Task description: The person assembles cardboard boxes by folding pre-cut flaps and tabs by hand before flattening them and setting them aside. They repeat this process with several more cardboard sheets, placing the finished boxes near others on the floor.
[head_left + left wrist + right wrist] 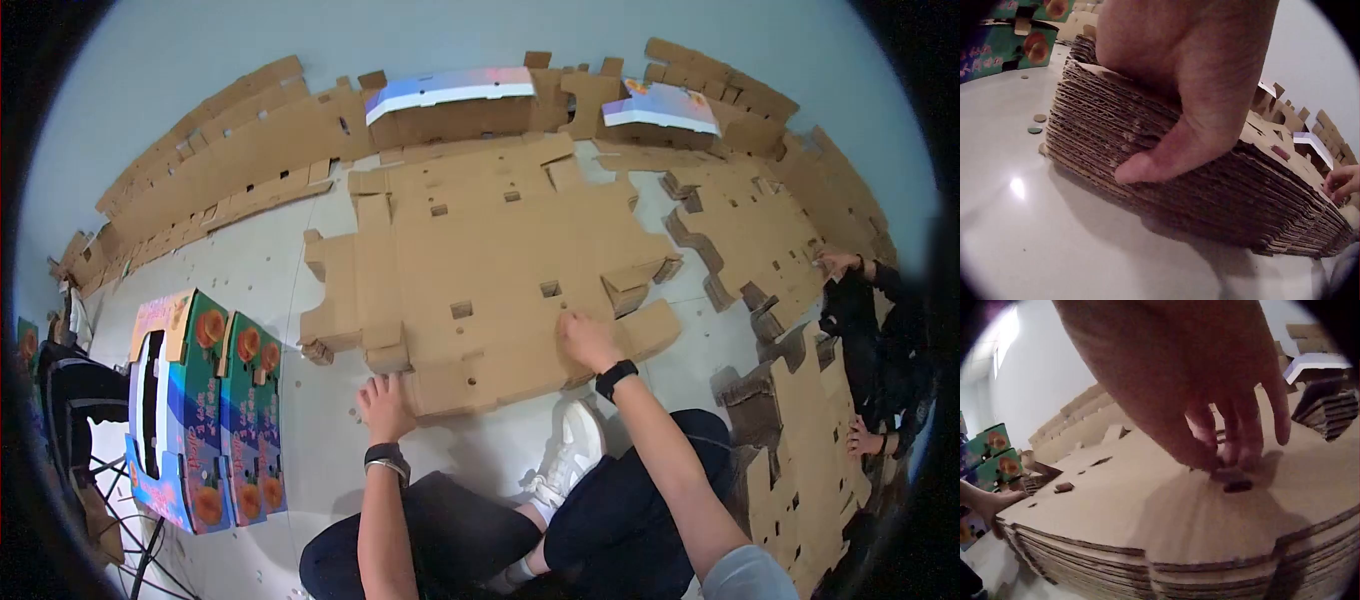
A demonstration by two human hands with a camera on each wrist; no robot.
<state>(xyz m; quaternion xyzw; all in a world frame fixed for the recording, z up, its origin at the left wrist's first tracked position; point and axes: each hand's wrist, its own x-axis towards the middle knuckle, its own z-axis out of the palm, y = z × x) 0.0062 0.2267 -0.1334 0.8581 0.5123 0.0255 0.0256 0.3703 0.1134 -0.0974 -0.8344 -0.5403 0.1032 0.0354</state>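
Note:
A thick stack of flat, die-cut cardboard sheets lies on the floor before me. My left hand rests on its near left corner. In the left wrist view the thumb lies extended against the layered edges, while the fingers over the top are mostly hidden. Towards the near right, my right hand bends down onto the top sheet. Its fingertips come together right at a small dark slot; whether they pinch a scrap there, I cannot tell.
Printed boxes stand at the left. More cardboard stacks lie on the right, where another person's hands touch one. Cardboard pieces lean along the wall. Small round scraps dot the floor. A white shoe sits near the stack's front edge.

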